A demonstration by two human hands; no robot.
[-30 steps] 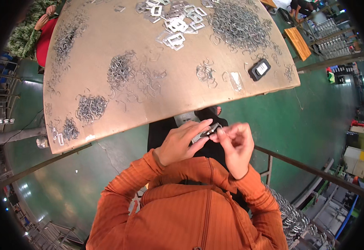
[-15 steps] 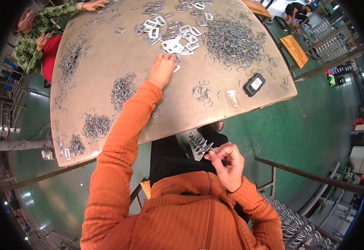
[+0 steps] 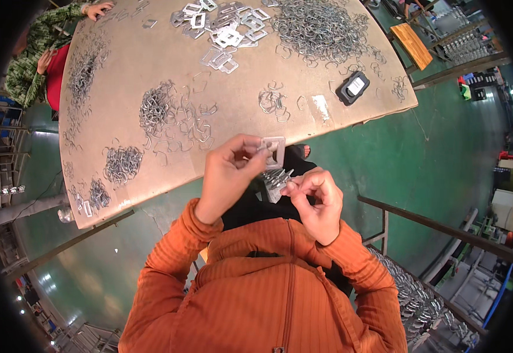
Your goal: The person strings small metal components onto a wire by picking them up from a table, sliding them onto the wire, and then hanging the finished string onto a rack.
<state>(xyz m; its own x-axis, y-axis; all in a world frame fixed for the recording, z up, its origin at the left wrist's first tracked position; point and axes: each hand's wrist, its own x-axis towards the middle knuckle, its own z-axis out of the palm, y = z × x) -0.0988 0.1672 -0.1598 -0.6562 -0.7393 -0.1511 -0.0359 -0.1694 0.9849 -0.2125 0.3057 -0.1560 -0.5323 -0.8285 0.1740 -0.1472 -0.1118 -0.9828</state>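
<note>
My left hand [image 3: 227,176] is over my lap, just off the table's near edge, its thumb and fingers pinching a flat silver metal plate [image 3: 280,154] with a rectangular opening. Close by on the right, my right hand [image 3: 319,206] is closed, fingertips pressed together at the end of a pronged metal piece [image 3: 274,177]. That piece shows a row of thin dark points; its lower part is hard to make out against my dark trousers. The plate is above the prongs; whether the two touch I cannot tell.
On the brown-covered table [image 3: 233,100] lie a pile of similar plates [image 3: 228,38], a big heap of bent wire hooks [image 3: 321,29], several smaller hook heaps and a black device [image 3: 353,88]. A co-worker's hand [image 3: 99,10] rests at the far left. Metal rails flank me.
My left hand has come back from the plate pile to my lap with a plate in it. My right hand stays near the prongs, slightly higher.
</note>
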